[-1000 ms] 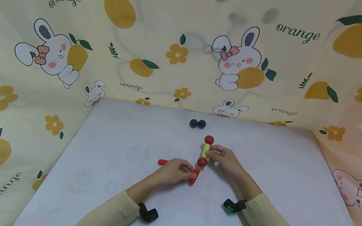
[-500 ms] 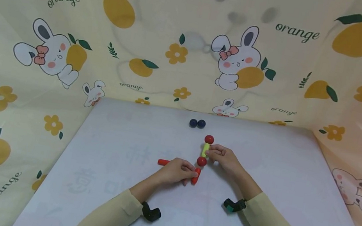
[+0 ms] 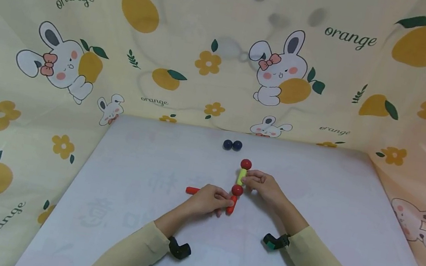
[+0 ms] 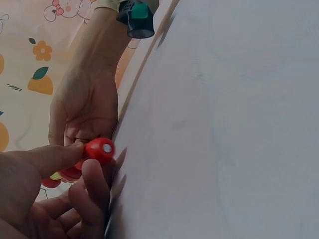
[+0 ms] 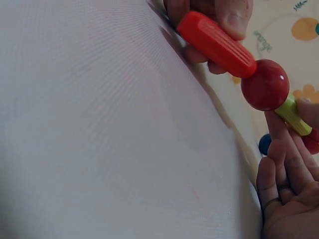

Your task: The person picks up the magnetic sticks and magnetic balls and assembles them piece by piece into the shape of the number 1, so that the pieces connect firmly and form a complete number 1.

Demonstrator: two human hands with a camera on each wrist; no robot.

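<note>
My left hand pinches a ridged red rod between thumb and fingers. In the right wrist view, that rod's far end meets a glossy red ball. A yellow-green rod joins this ball on its other side, with another red ball at the rod's far end. Thumb and fingers of my right hand pinch the yellow-green rod from the right. The left wrist view shows the red rod's near end with a pale spot on it, while the hands mostly hide the yellow-green rod.
A second red rod lies left of my left hand, partly hidden behind it. Two dark blue balls sit side by side near the back edge of the white table. A printed cloth hangs behind and along both sides.
My left hand has moved slightly away from me and to the right, bringing the red rod up to the near red ball. The right hand stays at the yellow-green rod.
</note>
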